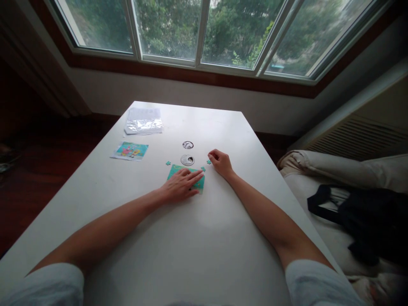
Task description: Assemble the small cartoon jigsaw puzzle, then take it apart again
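Observation:
A teal jigsaw puzzle (174,171) lies on the white table, partly covered by my left hand (181,185). That hand rests flat on it, fingers stretched toward the right edge. Just right of the puzzle, my right hand (221,162) is closed with its fingers curled; whatever they may hold is hidden. Beside its fingertips is a small teal puzzle piece (209,162). Another loose piece (203,169) sits at the puzzle's upper right corner, close to my left fingertips. A third piece (168,163) lies off the upper left corner.
A colourful picture sheet (131,151) lies on the left of the table (191,246). Behind it are papers with a clear plastic bag (144,122). Two round grey-and-white inserts (187,160) show beyond the puzzle. A beige sofa (325,170) with dark clothing (372,212) stands right.

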`<state>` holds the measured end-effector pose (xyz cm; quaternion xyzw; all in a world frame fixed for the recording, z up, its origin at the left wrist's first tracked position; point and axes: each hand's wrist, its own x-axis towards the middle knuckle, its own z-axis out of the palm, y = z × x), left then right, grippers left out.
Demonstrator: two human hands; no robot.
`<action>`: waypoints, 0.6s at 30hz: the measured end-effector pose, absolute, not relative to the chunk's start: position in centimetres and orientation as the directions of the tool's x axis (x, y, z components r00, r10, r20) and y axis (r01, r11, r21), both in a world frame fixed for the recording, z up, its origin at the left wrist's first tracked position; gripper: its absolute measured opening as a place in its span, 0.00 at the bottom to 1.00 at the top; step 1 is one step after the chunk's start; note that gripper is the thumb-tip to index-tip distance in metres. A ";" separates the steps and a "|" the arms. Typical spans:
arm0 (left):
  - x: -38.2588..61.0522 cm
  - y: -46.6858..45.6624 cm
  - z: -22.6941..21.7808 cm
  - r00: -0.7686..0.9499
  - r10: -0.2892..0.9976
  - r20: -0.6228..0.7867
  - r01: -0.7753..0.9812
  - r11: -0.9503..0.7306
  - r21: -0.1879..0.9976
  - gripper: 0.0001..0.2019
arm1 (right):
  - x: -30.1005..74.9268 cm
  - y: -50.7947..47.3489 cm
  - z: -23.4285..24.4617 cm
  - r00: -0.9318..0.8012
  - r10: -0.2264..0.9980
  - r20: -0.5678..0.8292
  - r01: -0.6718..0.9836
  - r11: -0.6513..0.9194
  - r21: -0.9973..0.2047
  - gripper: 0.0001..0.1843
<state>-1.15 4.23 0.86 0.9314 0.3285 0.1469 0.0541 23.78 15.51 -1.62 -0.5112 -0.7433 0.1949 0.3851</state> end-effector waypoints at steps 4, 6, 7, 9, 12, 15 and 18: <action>-2.7 5.8 1.1 0.504 0.785 0.360 0.786 -0.590 0.186 0.16 | 24.0 15.3 -1.6 -0.173 0.917 0.360 0.603 0.388 -0.697 0.15; -3.5 6.4 1.0 0.366 0.848 0.384 0.877 -0.452 0.162 0.13 | 24.0 15.2 -1.7 -0.187 0.916 0.355 0.595 0.393 -0.701 0.15; -3.8 6.6 1.0 0.319 0.868 0.381 0.904 -0.400 0.154 0.13 | 24.0 15.2 -1.7 -0.195 0.914 0.356 0.589 0.400 -0.702 0.15; -4.1 6.8 0.8 0.272 0.893 0.359 0.926 -0.344 0.154 0.13 | 24.0 15.2 -1.8 -0.211 0.910 0.356 0.583 0.410 -0.702 0.15; -4.0 6.9 0.4 0.326 0.887 0.326 0.897 -0.400 0.191 0.13 | 24.0 15.2 -1.9 -0.229 0.912 0.341 0.584 0.409 -0.701 0.15; -3.6 7.1 0.0 0.433 0.844 0.316 0.821 -0.514 0.248 0.13 | 24.0 15.2 -1.9 -0.241 0.913 0.329 0.586 0.407 -0.700 0.15; -3.6 7.3 -0.2 0.470 0.826 0.312 0.762 -0.558 0.330 0.13 | 24.0 15.2 -1.9 -0.247 0.911 0.331 0.586 0.412 -0.698 0.14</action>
